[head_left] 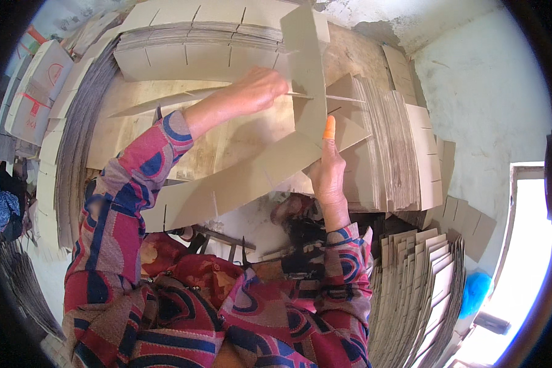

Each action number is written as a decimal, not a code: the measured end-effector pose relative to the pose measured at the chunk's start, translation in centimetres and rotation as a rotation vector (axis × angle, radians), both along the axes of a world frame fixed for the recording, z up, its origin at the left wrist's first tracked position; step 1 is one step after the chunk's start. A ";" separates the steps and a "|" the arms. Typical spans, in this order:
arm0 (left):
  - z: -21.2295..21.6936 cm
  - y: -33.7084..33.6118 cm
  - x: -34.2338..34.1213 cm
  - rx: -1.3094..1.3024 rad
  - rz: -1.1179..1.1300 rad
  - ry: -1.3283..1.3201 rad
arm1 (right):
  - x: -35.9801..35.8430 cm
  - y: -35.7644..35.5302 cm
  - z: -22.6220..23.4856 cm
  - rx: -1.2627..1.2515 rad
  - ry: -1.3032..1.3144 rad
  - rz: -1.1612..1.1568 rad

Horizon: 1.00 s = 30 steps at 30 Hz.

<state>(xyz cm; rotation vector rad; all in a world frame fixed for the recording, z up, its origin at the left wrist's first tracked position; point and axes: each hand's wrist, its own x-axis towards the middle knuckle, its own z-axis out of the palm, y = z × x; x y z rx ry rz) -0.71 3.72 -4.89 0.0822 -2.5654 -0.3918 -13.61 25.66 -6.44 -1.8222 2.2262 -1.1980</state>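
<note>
My left hand (pixel 260 91) is closed in a fist around a thin cardboard strip (pixel 165 101), seen nearly edge-on. That strip runs left beyond my forearm and, to the right, crosses an upright slotted cardboard strip (pixel 308 76). My right hand (pixel 329 175) grips cardboard low on the right; its thumb, in an orange finger cover, presses on the near face while the other fingers are hidden behind. A wide slotted strip (pixel 239 175) slants from there down to the left, under my left forearm. Whether it joins the upright strip is hard to make out.
A wooden worktable (pixel 196 132) carries a long stack of slotted strips (pixel 196 58) at the back. More stacks stand left (pixel 83 141) and right (pixel 386 147). Lower right, a leaning row of strips (pixel 417 288) is near a blue bag (pixel 474 294) and a bright doorway (pixel 530 245).
</note>
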 end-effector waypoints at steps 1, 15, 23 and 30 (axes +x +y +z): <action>0.2 0.4 0.5 -0.033 0.015 -0.091 | 0.3 0.1 -0.1 0.048 -0.017 -0.005; 5.5 -3.1 4.2 0.543 0.048 -0.446 | 2.8 2.6 2.2 0.070 -0.122 -0.146; 8.7 -8.7 3.4 0.048 0.172 -1.045 | 2.7 3.1 0.9 -0.019 -0.132 -0.140; 0.9 -9.6 -0.9 -0.200 0.476 -0.518 | 2.4 1.8 0.7 0.057 -0.105 -0.171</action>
